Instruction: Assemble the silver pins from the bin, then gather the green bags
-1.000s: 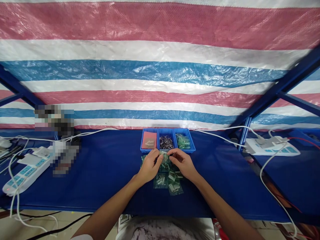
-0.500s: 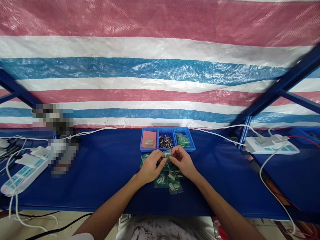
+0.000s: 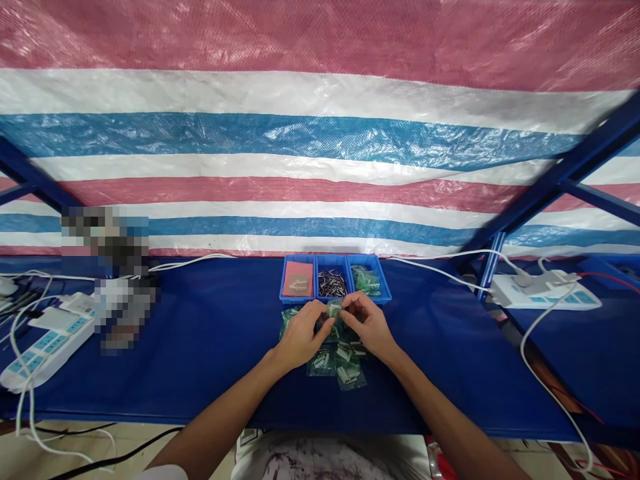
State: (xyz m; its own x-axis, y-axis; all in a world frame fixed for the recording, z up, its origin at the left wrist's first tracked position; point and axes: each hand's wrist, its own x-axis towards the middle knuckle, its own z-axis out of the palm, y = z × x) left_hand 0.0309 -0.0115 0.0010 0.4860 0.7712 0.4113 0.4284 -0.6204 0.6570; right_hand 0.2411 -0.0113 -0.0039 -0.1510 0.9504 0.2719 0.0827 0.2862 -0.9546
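My left hand [image 3: 301, 335] and my right hand [image 3: 367, 325] meet over the blue table, both pinched on one small clear-green bag [image 3: 334, 310] held between their fingertips. Under and around the hands lies a loose pile of similar small bags with pale parts inside [image 3: 344, 367]. Just behind the hands stands a row of three small blue bins: the left bin [image 3: 299, 279] holds a pink sheet, the middle bin [image 3: 333, 283] holds small metal pins, the right bin [image 3: 367, 281] holds green bags.
A white power strip [image 3: 43, 340] with cables lies at the left, another power strip [image 3: 543, 292] at the right. Blue frame struts [image 3: 550, 183] rise at the right. A striped tarp [image 3: 320, 133] hangs behind the blue table [image 3: 210, 347].
Both hands have drawn closer together and lifted one small bag off the pile, pinching it between them. The view shifted slightly.
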